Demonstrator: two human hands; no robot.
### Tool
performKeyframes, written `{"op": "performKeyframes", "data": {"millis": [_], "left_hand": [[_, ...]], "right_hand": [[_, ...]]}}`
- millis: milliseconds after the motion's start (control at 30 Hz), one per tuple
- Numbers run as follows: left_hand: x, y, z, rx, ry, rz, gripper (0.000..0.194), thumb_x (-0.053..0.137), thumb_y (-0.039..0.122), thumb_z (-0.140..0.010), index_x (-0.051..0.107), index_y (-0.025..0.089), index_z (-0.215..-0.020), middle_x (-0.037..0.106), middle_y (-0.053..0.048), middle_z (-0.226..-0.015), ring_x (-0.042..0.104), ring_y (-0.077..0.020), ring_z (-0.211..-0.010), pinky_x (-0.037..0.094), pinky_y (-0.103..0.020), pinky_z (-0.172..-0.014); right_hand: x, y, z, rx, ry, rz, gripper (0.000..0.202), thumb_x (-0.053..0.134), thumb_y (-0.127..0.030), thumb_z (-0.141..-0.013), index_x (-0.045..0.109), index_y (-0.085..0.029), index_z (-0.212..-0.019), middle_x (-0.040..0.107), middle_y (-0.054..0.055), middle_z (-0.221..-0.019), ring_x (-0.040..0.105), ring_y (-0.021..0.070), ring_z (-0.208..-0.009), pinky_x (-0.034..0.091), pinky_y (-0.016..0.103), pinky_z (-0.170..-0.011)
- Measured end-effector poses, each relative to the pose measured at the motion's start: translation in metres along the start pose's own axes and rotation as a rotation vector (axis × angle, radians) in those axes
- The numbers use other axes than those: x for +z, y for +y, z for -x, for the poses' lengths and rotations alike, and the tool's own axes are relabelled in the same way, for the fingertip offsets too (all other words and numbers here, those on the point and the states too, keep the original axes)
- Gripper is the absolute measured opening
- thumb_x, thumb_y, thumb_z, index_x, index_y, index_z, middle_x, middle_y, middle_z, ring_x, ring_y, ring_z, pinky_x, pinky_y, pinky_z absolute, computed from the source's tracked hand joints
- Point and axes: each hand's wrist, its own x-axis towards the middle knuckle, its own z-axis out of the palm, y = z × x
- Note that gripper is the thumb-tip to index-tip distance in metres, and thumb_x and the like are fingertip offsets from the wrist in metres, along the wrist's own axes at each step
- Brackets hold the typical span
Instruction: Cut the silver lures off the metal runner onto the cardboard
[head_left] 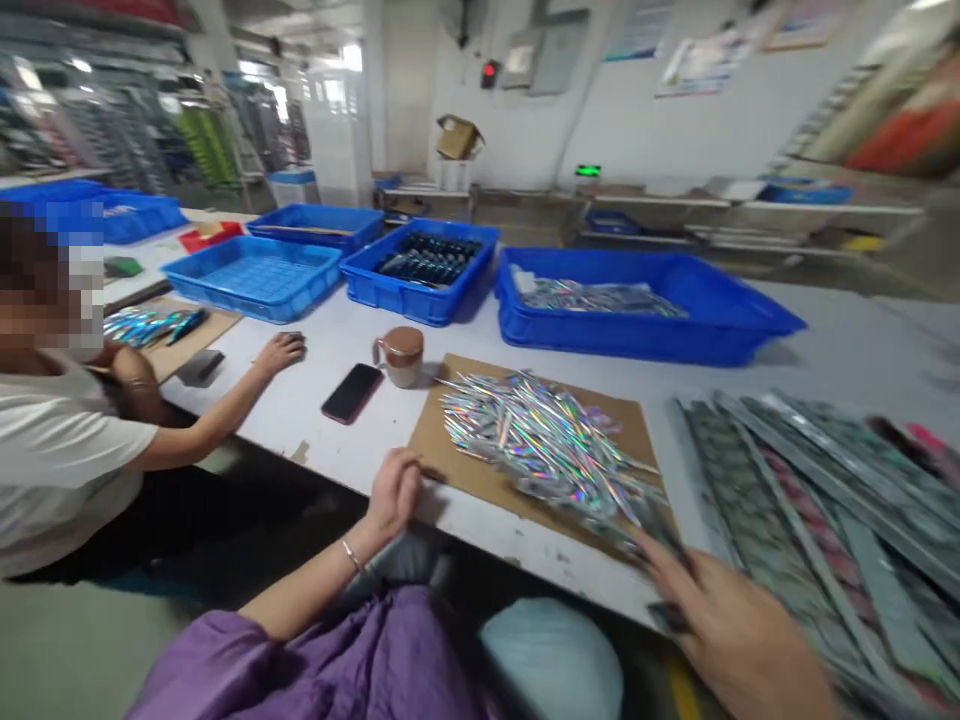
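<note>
Now, right hand (742, 620): grip curled nearly closed around a dark thing (666, 617), too blurred to name; a quick sweep could catch loose tips.
Left hand (395, 492): bent in at the edge of the bench (352, 455); whether it holds anything, one cannot tell.
Shiny sticks (532, 425): heaped loosely on the cardboard (431, 425), some ends pointing toward the right hand; a snag could spill some off the bench.
Mug (403, 357): just beside the cardboard; a wide swing leftward could tip it.

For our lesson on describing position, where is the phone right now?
In the head view, the phone lies left of centre on the white table, just left of the mug and beyond the left hand.
</note>
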Motion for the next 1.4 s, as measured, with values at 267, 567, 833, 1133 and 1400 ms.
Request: {"op": "performKeyframes", "data": {"millis": [267, 567, 833, 1133, 1400], "left_hand": [[-0.021, -0.002, -0.001, -0.065, 0.069, 0.032, 0.052, 0.026, 0.049, -0.106, 0.064, 0.015, -0.114, 0.062, -0.013, -0.111, 0.061, -0.0224, -0.1, 0.052, -0.041, -0.09], [-0.022, -0.005, -0.014, 0.214, -0.244, -0.231, 0.028, 0.047, 0.034, -0.102, 0.065, 0.02, -0.117, 0.065, -0.011, -0.121, 0.06, -0.025, -0.116, 0.05, -0.046, -0.102], [-0.011, -0.018, -0.021, 0.454, -0.296, -0.352, 0.013, 0.062, 0.029, -0.095, 0.069, 0.022, -0.103, 0.072, -0.008, -0.106, 0.066, -0.0263, -0.104, 0.053, -0.046, -0.095], [-0.017, -0.012, -0.018, 0.413, -0.349, -0.379, 0.016, 0.057, 0.031, -0.097, 0.068, 0.022, -0.106, 0.071, -0.01, -0.113, 0.066, -0.0274, -0.109, 0.052, -0.048, -0.098], [-0.024, -0.012, -0.081, 0.281, -0.352, -0.514, 0.023, 0.052, 0.031, -0.098, 0.068, 0.019, -0.087, 0.067, -0.005, -0.075, 0.063, -0.0196, -0.073, 0.054, -0.033, -0.075]], "right_hand": [[0.044, -0.066, -0.018, -0.074, -0.065, 0.099, 0.06, 0.043, 0.005, -0.081, 0.061, -0.021, -0.133, 0.064, 0.014, -0.102, 0.06, 0.0268, -0.09, 0.048, 0.036, -0.077], [0.057, -0.085, -0.022, 0.097, -0.065, 0.092, 0.036, 0.052, -0.007, -0.094, 0.067, -0.021, -0.124, 0.063, 0.011, -0.096, 0.055, 0.0239, -0.087, 0.042, 0.036, -0.077], [0.067, -0.103, -0.027, 0.262, -0.107, 0.016, 0.038, 0.054, -0.008, -0.093, 0.064, -0.023, -0.127, 0.062, 0.012, -0.101, 0.054, 0.0258, -0.096, 0.042, 0.039, -0.085], [0.06, -0.099, -0.022, 0.321, -0.011, -0.155, 0.045, 0.052, -0.004, -0.09, 0.066, -0.024, -0.127, 0.062, 0.011, -0.106, 0.057, 0.0254, -0.097, 0.046, 0.039, -0.089], [0.036, -0.12, 0.028, 0.675, 0.428, -0.487, 0.022, 0.061, -0.016, -0.093, 0.07, -0.023, -0.111, 0.069, 0.008, -0.102, 0.069, 0.0209, -0.085, 0.056, 0.033, -0.08]]}}
